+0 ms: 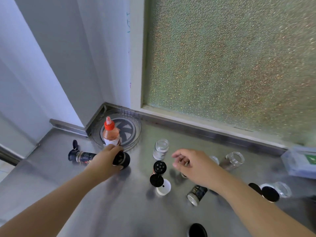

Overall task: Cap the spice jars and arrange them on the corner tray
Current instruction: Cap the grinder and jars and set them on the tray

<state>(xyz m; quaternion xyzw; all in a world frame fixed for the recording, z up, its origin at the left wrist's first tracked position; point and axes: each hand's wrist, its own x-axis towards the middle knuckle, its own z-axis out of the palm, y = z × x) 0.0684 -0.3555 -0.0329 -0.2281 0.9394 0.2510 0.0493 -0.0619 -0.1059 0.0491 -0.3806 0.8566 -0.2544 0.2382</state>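
A round clear tray [135, 132] sits in the counter corner with a red-capped sauce bottle [110, 134] standing on it. My left hand [106, 159] grips a black-capped jar [121, 159] just in front of the tray. My right hand [193, 164] hovers with loosely curled fingers over the middle of the counter; I cannot tell whether it holds anything. An open glass jar [161, 149] stands left of it. A copper jar with a black flip shaker lid [159, 168] stands nearer me, beside a white cap [164, 187].
A dark jar with an open flip lid [80, 155] lies on its side at the left. A labelled jar [196, 194] lies near my right forearm. Open glass jars [234, 159] and black lids [270, 193] stand at the right, with a plastic box [299, 161] behind.
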